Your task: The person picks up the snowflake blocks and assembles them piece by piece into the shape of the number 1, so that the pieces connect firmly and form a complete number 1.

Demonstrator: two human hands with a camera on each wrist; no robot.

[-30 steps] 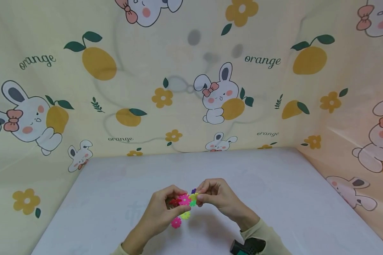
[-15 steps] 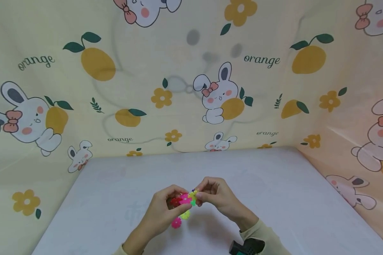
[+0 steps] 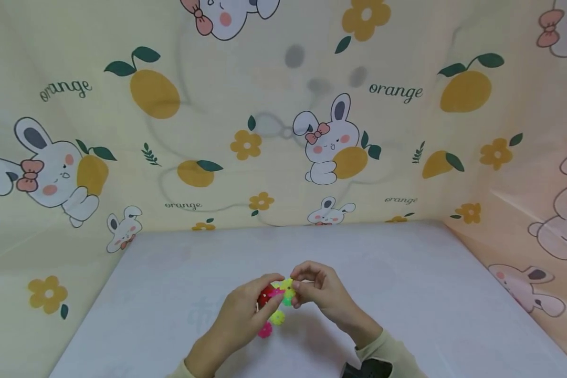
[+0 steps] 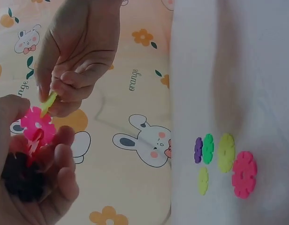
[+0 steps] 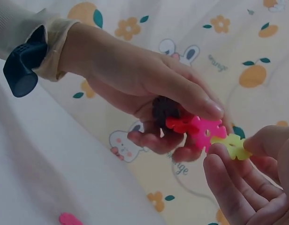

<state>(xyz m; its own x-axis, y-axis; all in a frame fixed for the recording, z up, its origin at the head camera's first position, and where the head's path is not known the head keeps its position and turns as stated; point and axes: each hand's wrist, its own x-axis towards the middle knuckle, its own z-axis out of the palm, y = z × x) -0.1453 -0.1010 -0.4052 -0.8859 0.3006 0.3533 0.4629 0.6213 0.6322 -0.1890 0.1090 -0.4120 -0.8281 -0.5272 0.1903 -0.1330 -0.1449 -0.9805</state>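
Note:
My left hand (image 3: 243,310) holds a short chain of notched plastic snowflake discs. A black disc (image 5: 165,112) sits in the palm, and a red disc (image 5: 178,124) links it to a pink disc (image 5: 201,139) near the thumb. Between thumb and fingers, my right hand (image 3: 325,290) pinches a yellow snowflake disc (image 5: 237,146). Its edge meets the pink disc at an angle; how deep the notches engage cannot be told. Both hands are raised above the white table, close together.
Loose discs lie on the white table (image 4: 196,56): purple (image 4: 198,151), green (image 4: 208,149), a yellow one (image 4: 226,153), a smaller-looking yellow one (image 4: 202,181) and pink (image 4: 244,175). Behind the table hangs a printed cloth (image 3: 283,173).
The left hand has turned, so the pink disc shows more edge-on in the head view. The yellow disc stays against it in the right fingers. The head view has shifted slightly.

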